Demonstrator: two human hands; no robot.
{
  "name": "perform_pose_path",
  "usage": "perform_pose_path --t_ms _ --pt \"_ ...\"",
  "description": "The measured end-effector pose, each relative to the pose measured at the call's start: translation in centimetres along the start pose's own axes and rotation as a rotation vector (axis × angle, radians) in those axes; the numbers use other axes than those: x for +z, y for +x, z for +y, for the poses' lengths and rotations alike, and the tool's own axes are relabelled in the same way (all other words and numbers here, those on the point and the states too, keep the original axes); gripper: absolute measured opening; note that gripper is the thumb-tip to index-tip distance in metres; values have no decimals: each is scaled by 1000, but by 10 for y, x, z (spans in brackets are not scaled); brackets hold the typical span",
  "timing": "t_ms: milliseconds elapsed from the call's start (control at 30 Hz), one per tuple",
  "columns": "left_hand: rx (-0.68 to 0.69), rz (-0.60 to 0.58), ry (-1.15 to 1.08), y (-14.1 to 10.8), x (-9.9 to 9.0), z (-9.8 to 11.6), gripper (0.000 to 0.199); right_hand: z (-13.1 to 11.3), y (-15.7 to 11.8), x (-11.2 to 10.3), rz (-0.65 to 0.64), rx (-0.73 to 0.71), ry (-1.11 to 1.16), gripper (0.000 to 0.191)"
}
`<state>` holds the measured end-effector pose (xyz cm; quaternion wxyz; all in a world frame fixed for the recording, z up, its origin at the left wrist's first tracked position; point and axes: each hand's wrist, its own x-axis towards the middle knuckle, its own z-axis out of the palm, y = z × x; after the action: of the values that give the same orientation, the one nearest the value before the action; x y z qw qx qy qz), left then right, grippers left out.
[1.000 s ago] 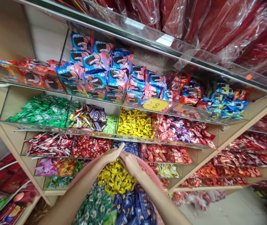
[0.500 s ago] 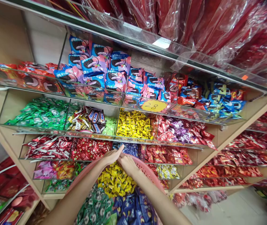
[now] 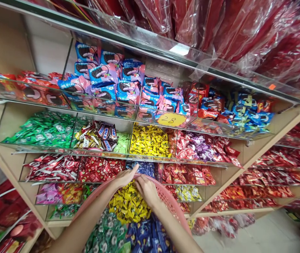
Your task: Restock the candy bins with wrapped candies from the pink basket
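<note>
Below me is a pink plastic basket [image 3: 174,202] with a perforated rim, heaped with wrapped candies. Yellow-wrapped candies [image 3: 128,203] fill its far part, green-wrapped ones [image 3: 105,232] the near left, dark blue ones [image 3: 150,233] the near right. My left hand [image 3: 127,176] is closed at the far rim, thumb pointing up and its other fingers mostly hidden. Just right of it, my right hand [image 3: 147,189] has bent fingers pressed together at the rim, above the yellow candies. Whatever those fingers may hold is hidden.
A wooden shelf unit with glass-fronted bins [image 3: 94,151] faces me, stocked with candies and blue-and-pink cookie packs [image 3: 102,75]. A yellow tag [image 3: 171,119] reads 28. Red plastic-wrapped goods [image 3: 218,31] hang over the top shelf. More red-packed shelves [image 3: 284,158] stand right.
My right hand has come slightly apart from my left hand and turned, showing more of its back and bent fingers. My left hand stays at the basket's far rim.
</note>
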<state>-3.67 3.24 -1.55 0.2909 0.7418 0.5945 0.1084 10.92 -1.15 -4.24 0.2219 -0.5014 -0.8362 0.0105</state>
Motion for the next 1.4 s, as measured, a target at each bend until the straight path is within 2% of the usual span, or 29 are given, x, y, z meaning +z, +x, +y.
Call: perform_pose_path --t_ms 233,633,900,1133,1233,1333,1400 --pt "40 9 -6 -1 1 -1 80 6 -8 -11 156 86 207 25" --pt "94 30 34 3 6 -7 77 9 -13 -12 274 143 361 26" --pt "42 23 19 0 3 -2 80 12 -14 -13 296 183 338 34" --pt "55 17 27 -1 2 -1 80 14 -16 -9 308 191 413 25" --pt "72 18 61 1 5 -3 75 14 -15 -9 316 196 390 29" --pt "98 28 77 4 8 -6 71 11 -10 -21 327 155 344 35" --pt "101 40 62 5 10 -7 72 8 -3 -39 371 91 345 30"
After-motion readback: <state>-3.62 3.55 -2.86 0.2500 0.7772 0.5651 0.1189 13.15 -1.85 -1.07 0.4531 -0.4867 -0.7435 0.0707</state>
